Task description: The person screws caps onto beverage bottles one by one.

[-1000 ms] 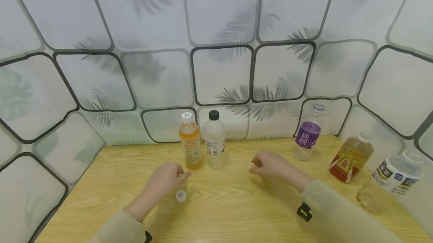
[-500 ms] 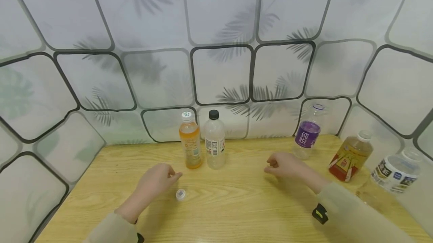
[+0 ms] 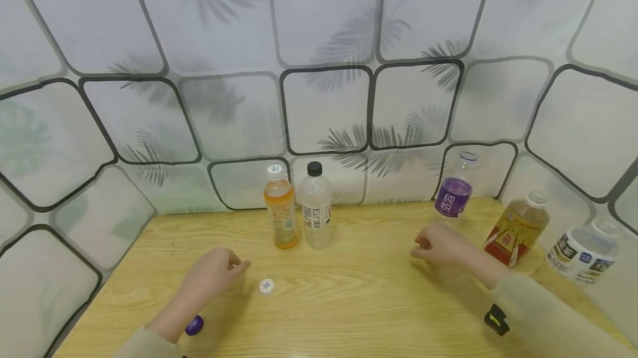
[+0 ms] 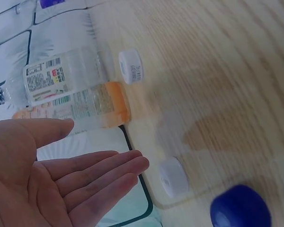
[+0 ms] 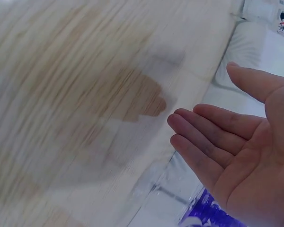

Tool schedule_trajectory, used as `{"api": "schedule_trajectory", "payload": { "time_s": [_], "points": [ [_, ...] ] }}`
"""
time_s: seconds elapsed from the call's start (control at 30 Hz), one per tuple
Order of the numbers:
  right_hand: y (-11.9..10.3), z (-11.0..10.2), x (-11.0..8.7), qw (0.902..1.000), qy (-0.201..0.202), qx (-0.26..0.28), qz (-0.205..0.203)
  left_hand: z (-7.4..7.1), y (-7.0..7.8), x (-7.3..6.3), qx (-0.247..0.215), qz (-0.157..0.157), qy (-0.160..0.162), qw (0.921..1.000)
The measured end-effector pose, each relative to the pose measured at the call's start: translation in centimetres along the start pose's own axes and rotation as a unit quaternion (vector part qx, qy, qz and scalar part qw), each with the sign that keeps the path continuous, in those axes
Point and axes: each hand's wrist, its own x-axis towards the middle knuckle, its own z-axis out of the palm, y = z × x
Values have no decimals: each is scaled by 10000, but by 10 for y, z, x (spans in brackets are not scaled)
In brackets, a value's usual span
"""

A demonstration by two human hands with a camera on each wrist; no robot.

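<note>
My left hand [image 3: 211, 275] is above the left of the table with nothing in it; its palm shows in the left wrist view, fingers extended and thumb apart. Near it lie a white bottle cap [image 3: 266, 286], a purple bottle cap [image 3: 194, 325] and, seen only from the left wrist, a second white cap [image 4: 173, 177]. My right hand [image 3: 443, 247] also holds nothing, its fingers nearly straight. It is in front of an uncapped clear bottle with a purple label [image 3: 453, 197], whose base it hides in the head view.
At the back stand an orange drink bottle [image 3: 281, 214] with a white cap and a clear bottle [image 3: 317, 208] with a black cap. On the right are a red-and-yellow-labelled bottle [image 3: 518, 230] and a large clear bottle [image 3: 580, 255]. A patterned wall covering [image 3: 324, 108] encloses the table.
Both hands have moved apart: the left toward the left and nearer my body, the right toward the right. The purple cap has come into sight beside the left wrist. The bottles stay put.
</note>
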Motion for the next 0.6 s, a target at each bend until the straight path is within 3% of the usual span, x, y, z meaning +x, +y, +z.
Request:
{"api": "schedule_trajectory", "payload": {
  "time_s": [0.33,0.6],
  "points": [
    [15,-17,-18,9988,-59,-284,403,0,-21,-14,42,-74,-93,9999],
    [25,-26,-28,9955,172,-644,677,-2,-31,-23,181,-164,-153,9996]
  ]
}}
